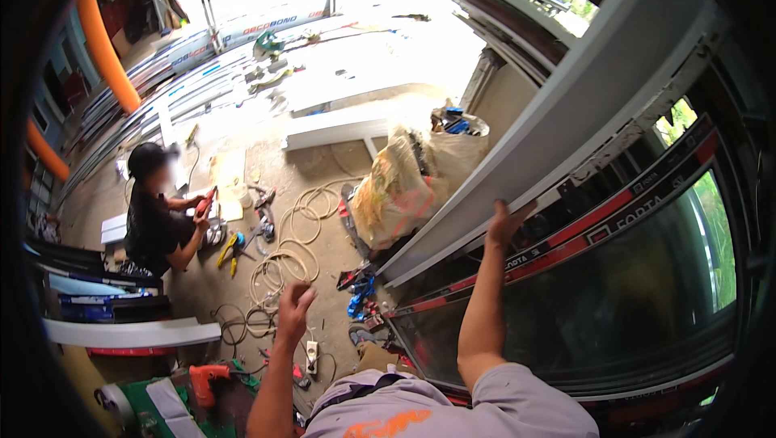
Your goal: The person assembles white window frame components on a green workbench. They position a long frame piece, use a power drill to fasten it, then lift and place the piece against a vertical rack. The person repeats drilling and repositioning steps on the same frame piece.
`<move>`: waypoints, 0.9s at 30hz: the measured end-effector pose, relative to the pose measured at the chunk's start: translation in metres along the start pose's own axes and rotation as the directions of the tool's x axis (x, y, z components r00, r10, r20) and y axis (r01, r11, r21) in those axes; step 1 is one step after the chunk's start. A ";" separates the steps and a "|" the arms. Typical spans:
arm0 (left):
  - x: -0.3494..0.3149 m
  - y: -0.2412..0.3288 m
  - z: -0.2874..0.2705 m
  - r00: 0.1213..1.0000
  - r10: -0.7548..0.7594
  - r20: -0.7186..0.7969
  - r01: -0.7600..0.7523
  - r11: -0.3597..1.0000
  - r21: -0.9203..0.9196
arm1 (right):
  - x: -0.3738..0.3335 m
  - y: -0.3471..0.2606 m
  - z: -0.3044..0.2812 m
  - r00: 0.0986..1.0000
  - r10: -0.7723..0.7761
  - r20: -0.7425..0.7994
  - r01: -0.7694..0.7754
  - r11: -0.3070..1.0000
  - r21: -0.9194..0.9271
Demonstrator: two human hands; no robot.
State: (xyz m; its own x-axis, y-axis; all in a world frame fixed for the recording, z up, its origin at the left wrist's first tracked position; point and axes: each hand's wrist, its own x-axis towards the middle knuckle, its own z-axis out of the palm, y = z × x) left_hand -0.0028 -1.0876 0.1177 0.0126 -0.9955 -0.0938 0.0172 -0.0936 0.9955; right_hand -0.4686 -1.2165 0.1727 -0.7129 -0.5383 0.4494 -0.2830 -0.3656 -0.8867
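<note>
We look down past our shirt at our two bare hands on either side of the view. Our right hand (506, 223) is raised, pressed to the lower edge of a long pale-grey profile (558, 127); we cannot tell whether its fingers close around that edge. From this hand the profile slopes up and away to the right, and its lower end reaches down to the left, between our hands and a little beyond them. Our left hand (297, 307) hangs in the air, well apart from the profile, half-open with the fingers loosely bent. Just beyond it, a beige hose (283, 254) lies coiled on the floor. Dark glass panels (614, 301) stand to the right of our right hand. A bulging sack (396, 187) sits ahead, between both hands. Left of our left forearm lies an orange drill (204, 388).
</note>
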 end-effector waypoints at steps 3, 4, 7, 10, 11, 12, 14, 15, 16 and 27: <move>0.101 0.098 0.105 0.938 0.120 0.327 -0.074 0.986 -0.148 | -0.037 -0.010 0.006 0.998 -0.040 0.057 0.039 0.999 0.020; 0.124 0.125 0.139 0.865 0.199 0.460 -0.105 0.969 -0.222 | -0.046 -0.011 0.008 0.997 -0.065 0.051 0.068 0.996 -0.065; 0.164 0.175 0.221 0.781 0.256 0.569 -0.098 0.951 -0.294 | -0.076 -0.014 0.009 0.989 0.097 0.113 -0.102 0.994 0.035; 0.179 0.193 0.261 0.668 0.347 0.658 -0.066 0.909 -0.412 | -0.097 -0.025 0.002 0.959 0.265 0.102 -0.276 0.955 0.105; 0.180 0.193 0.265 0.680 0.361 0.639 -0.121 0.914 -0.387 | -0.096 -0.031 -0.005 0.945 0.310 0.101 -0.317 0.946 0.063; 0.178 0.191 0.266 0.711 0.367 0.600 -0.175 0.918 -0.355 | -0.096 -0.036 -0.010 0.940 0.326 0.105 -0.329 0.944 0.014; 0.172 0.187 0.266 0.721 0.383 0.577 -0.194 0.912 -0.362 | -0.087 -0.043 -0.021 0.938 0.330 0.105 -0.327 0.944 -0.046; 0.168 0.184 0.264 0.737 0.368 0.567 -0.196 0.919 -0.342 | -0.083 -0.045 -0.026 0.949 0.294 0.111 -0.285 0.954 -0.091; 0.166 0.182 0.262 0.752 0.390 0.532 -0.247 0.914 -0.322 | -0.076 -0.044 -0.030 0.932 0.351 0.091 -0.341 0.933 -0.114; 0.171 0.153 0.214 0.834 0.548 -0.066 -0.546 0.802 -0.243 | -0.047 -0.021 -0.014 0.925 0.325 -0.194 -0.344 0.936 -0.070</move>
State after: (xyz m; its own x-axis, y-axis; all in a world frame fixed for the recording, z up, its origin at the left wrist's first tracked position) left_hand -0.2116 -1.2754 0.2569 0.0864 -0.8804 0.4663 0.2495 0.4723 0.8454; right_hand -0.4387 -1.1727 0.1688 -0.8764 -0.4697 0.1065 -0.0649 -0.1040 -0.9925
